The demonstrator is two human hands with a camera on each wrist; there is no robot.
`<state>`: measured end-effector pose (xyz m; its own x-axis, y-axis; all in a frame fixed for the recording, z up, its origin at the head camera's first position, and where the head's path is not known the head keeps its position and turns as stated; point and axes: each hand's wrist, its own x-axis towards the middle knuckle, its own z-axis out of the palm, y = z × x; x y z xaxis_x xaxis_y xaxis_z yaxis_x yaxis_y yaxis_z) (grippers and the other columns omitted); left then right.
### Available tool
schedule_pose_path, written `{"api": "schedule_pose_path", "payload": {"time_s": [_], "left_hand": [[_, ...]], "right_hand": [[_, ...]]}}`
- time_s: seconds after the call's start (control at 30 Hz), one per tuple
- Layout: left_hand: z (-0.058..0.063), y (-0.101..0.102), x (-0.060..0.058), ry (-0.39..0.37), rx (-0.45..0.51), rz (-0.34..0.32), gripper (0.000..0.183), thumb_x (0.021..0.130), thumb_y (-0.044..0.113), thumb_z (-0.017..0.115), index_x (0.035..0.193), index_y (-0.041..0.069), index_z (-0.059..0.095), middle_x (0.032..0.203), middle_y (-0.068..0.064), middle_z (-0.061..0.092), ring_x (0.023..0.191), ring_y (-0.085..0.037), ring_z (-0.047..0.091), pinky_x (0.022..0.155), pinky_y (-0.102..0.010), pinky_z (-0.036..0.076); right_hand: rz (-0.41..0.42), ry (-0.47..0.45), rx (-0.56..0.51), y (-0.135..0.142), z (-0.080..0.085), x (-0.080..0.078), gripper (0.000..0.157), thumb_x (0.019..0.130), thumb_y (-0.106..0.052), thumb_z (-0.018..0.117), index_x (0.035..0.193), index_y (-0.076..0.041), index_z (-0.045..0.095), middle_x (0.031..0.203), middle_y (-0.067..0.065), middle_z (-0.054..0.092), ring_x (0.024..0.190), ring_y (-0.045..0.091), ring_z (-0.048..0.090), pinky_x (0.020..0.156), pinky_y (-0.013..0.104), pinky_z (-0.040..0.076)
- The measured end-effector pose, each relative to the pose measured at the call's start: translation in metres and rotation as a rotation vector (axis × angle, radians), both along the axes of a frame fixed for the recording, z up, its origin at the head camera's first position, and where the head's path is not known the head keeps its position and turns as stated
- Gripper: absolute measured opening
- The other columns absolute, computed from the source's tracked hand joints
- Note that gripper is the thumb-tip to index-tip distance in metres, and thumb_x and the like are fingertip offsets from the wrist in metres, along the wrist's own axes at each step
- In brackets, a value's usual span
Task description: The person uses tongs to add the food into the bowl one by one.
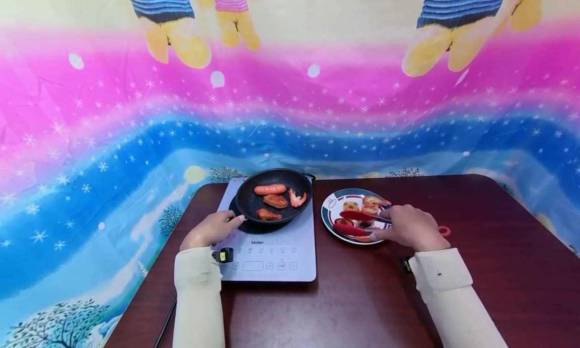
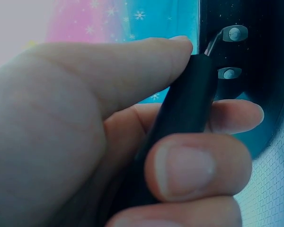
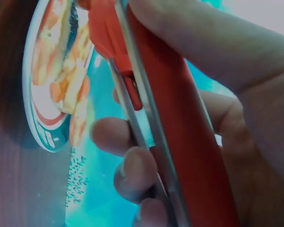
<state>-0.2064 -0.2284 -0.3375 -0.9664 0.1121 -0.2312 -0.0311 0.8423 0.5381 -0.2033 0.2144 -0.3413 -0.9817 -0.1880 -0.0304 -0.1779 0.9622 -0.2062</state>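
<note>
Over the cooker (image 1: pixel 272 260), holding the pan (image 1: pixel 250 203) beside the plate (image 1: pixel 328 218); with right hand (image 1: pixel 412 226) curled round red tongs (image 1: pixel 352 230), spread at tips, with left hand (image 1: pixel 212 230) round the black handle (image 2: pixel 191 99); apparently seizing food (image 1: pixel 370 202) on the plate, next probably needing gentle squeeze.

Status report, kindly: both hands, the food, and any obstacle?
Left hand grips pan handle; right hand holds tongs over plate. Four food pieces in pan, more on plate. No obstacle seen between pan and plate.
</note>
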Motion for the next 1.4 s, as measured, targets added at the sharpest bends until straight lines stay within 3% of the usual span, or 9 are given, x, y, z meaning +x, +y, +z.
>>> {"api": "schedule_pose_path", "payload": {"time_s": [0.67,1.07,1.4], "left_hand": [[-0.0003,-0.0023,0.0011,0.008,-0.012,0.011,0.042,0.101,0.043,0.045,0.098,0.003,0.057,0.062,-0.003,0.041,0.05,-0.017,0.037,0.052,-0.034,0.039],[-0.0012,-0.0007,0.0029,0.002,-0.001,0.007,0.042,0.101,0.043,0.046,0.097,0.003,0.058,0.063,-0.004,0.043,0.05,-0.019,0.041,0.052,-0.035,0.041],[0.001,-0.0014,0.0012,0.018,-0.038,-0.017,0.037,0.1,0.041,0.049,0.101,0.006,0.06,0.069,-0.006,0.046,0.058,-0.02,0.046,0.056,-0.034,0.039]], "right_hand": [[-0.011,-0.066,-0.023,-0.0064,-0.0067,-0.006,0.084,0.069,-0.063,0.076,0.127,-0.004,0.062,0.114,0.026,0.062,0.092,0.034,0.058,0.066,0.052,0.049],[-0.067,-0.039,-0.014,-0.0073,-0.0068,-0.0068,0.086,0.068,-0.063,0.076,0.131,-0.007,0.059,0.12,0.03,0.058,0.093,0.037,0.058,0.062,0.048,0.048],[-0.087,0.042,-0.058,-0.0031,-0.0024,-0.0055,0.085,0.073,-0.063,0.073,0.135,-0.007,0.055,0.122,0.032,0.056,0.097,0.041,0.056,0.062,0.049,0.049]]}}
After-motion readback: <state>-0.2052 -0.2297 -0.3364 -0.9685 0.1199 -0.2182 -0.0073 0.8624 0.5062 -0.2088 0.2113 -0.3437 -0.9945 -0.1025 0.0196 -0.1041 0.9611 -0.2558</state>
